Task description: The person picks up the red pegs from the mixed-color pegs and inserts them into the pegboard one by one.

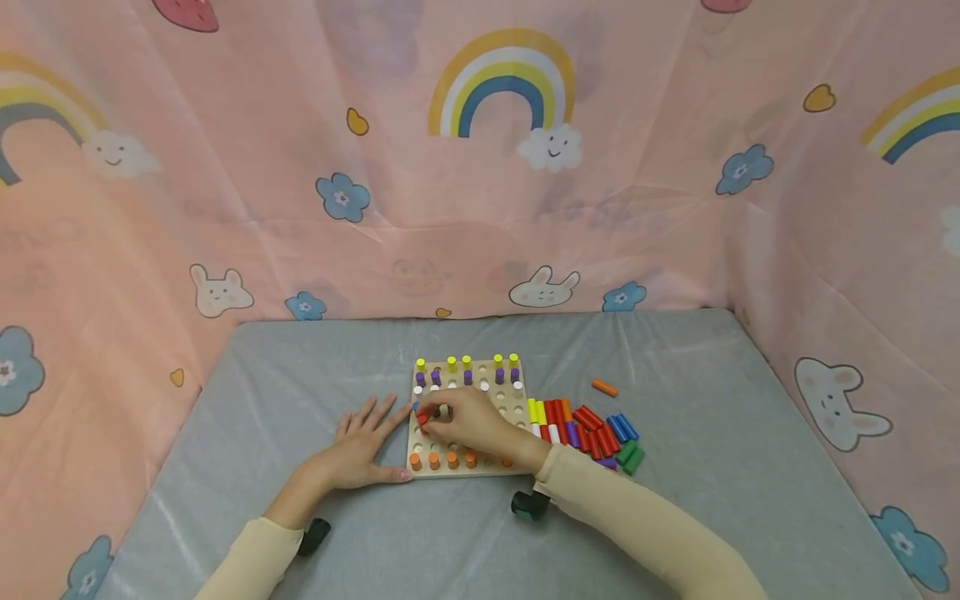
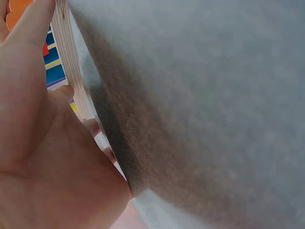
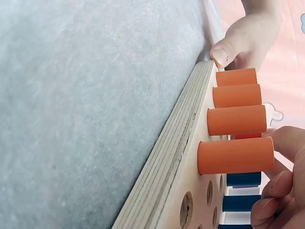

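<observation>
A wooden pegboard (image 1: 465,474) lies on the grey-covered table, with rows of yellow, purple, white, blue and orange pegs standing in its holes. My right hand (image 1: 468,421) is over the board's left half, pinching a red peg (image 1: 423,419) between thumb and fingertips. In the right wrist view that red peg (image 3: 248,137) is mostly hidden behind orange pegs (image 3: 236,156); whether it sits in a hole I cannot tell. My left hand (image 1: 360,450) lies spread on the cloth, its thumb and index fingertip touching the board's left edge. The left wrist view shows its palm (image 2: 62,162) beside the plywood edge (image 2: 69,57).
Right of the board lies a pile of loose pegs, among them red pegs (image 1: 592,418), blue pegs (image 1: 622,427) and green pegs (image 1: 630,457). One orange peg (image 1: 604,387) lies apart, farther back. A pink patterned curtain (image 1: 480,233) surrounds the table's (image 1: 315,358) back and sides.
</observation>
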Demonstrator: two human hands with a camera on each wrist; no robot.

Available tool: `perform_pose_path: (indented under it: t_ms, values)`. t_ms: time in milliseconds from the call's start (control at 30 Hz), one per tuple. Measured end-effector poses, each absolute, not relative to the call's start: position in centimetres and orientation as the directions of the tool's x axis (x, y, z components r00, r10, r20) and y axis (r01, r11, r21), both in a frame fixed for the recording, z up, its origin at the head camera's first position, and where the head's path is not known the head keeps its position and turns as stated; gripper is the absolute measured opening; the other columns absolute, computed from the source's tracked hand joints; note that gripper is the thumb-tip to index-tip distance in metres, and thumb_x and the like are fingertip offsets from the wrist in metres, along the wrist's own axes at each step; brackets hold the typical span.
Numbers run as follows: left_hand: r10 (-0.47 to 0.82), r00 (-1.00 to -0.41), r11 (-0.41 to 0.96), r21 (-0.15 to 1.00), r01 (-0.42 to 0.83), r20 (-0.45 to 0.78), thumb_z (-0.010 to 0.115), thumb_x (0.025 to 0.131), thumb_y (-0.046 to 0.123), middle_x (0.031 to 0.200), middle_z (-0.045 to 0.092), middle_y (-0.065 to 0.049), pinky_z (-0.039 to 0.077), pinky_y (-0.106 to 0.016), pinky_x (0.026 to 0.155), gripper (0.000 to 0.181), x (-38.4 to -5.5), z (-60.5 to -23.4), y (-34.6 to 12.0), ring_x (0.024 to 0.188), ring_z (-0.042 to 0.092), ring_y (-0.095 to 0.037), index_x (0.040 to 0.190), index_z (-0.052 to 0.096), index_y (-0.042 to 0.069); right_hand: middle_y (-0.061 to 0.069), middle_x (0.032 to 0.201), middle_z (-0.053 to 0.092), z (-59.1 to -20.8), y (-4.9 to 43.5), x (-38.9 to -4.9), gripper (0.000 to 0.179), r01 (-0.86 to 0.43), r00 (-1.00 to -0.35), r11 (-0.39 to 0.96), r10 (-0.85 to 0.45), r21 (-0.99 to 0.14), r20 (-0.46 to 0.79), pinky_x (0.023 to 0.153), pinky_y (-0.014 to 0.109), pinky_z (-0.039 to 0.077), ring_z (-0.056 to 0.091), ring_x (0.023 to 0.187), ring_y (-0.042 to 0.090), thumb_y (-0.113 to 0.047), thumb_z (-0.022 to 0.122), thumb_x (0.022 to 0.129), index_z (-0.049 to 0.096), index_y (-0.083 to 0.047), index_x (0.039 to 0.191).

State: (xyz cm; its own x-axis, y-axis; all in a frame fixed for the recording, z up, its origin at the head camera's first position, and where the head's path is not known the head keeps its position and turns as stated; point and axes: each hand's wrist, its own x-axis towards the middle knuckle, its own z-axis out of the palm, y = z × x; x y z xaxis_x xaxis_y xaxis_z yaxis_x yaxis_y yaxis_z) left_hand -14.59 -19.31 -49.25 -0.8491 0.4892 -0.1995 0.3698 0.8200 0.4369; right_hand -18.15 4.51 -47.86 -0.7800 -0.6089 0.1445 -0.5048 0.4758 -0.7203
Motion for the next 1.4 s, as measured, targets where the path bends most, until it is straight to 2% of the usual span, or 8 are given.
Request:
perform_pose_path:
  t_ms: [200, 400, 567, 933, 1233, 1400]
  values:
    - [0.500, -0.848, 0.800, 0.469, 0.375, -0.175, 0.073, 0.080, 0.060, 0.166, 0.013, -0.019, 0.007, -0.078, 0.110, 0.103, -14.5, -49.4, -19.4, 0.151, 0.007, -0.052, 0.159, 0.022, 0.020, -0.005, 0.103, 0.075, -48.0, 4.1, -18.2, 0.017, -0.501, -0.783, 0.489, -0.607, -0.714, 0.135, 0.060, 0.016, 0.045, 0.060, 0.066, 0.013, -0.023, 0.072, 0.092, 0.073, -0.019, 0.108]
    - [0.503, -0.848, 0.792, 0.484, 0.373, -0.169, 0.069, 0.079, 0.068, 0.167, 0.012, -0.018, 0.005, -0.077, 0.111, 0.103, -14.6, -49.9, -19.5, 0.151, 0.005, -0.051, 0.160, 0.019, 0.026, -0.005, 0.104, 0.074, -48.3, 3.9, -18.3, 0.018, -0.488, -0.786, 0.492, -0.607, -0.721, 0.118, 0.062, 0.017, 0.046, 0.059, 0.067, 0.012, -0.022, 0.070, 0.093, 0.073, -0.018, 0.110]
    - [0.489, -0.850, 0.811, 0.462, 0.360, -0.195, 0.072, 0.080, 0.061, 0.167, 0.012, -0.018, 0.007, -0.078, 0.112, 0.102, -14.6, -49.5, -19.4, 0.152, 0.006, -0.050, 0.159, 0.021, 0.022, -0.005, 0.106, 0.074, -48.4, 3.9, -18.3, 0.019, -0.488, -0.784, 0.488, -0.609, -0.724, 0.118, 0.062, 0.016, 0.046, 0.059, 0.065, 0.012, -0.021, 0.070, 0.092, 0.073, -0.017, 0.110]
    - [0.487, -0.850, 0.813, 0.460, 0.358, -0.199, 0.073, 0.081, 0.059, 0.167, 0.012, -0.017, 0.006, -0.078, 0.112, 0.101, -14.6, -49.4, -19.3, 0.152, 0.005, -0.050, 0.159, 0.022, 0.021, -0.007, 0.111, 0.074, -48.5, 3.5, -18.4, 0.020, -0.510, -0.780, 0.506, -0.613, -0.696, 0.125, 0.073, 0.014, 0.048, 0.061, 0.085, 0.001, -0.022, 0.071, 0.092, 0.073, -0.016, 0.111]
    - [0.486, -0.852, 0.817, 0.448, 0.363, -0.196, 0.074, 0.081, 0.057, 0.167, 0.013, -0.018, 0.008, -0.078, 0.111, 0.100, -14.6, -49.4, -19.3, 0.152, 0.007, -0.050, 0.159, 0.024, 0.019, -0.007, 0.112, 0.074, -48.5, 3.5, -18.3, 0.018, -0.517, -0.781, 0.528, -0.613, -0.674, 0.119, 0.078, 0.016, 0.050, 0.064, 0.089, 0.003, -0.023, 0.071, 0.093, 0.073, -0.018, 0.110]
    - [0.490, -0.849, 0.814, 0.451, 0.365, -0.197, 0.074, 0.081, 0.057, 0.167, 0.013, -0.019, 0.008, -0.078, 0.111, 0.100, -14.5, -49.2, -19.2, 0.151, 0.007, -0.051, 0.159, 0.024, 0.018, -0.006, 0.108, 0.075, -48.6, 3.4, -18.3, 0.015, -0.532, -0.777, 0.532, -0.617, -0.659, 0.129, 0.081, 0.017, 0.050, 0.065, 0.091, 0.003, -0.022, 0.071, 0.092, 0.073, -0.019, 0.107]
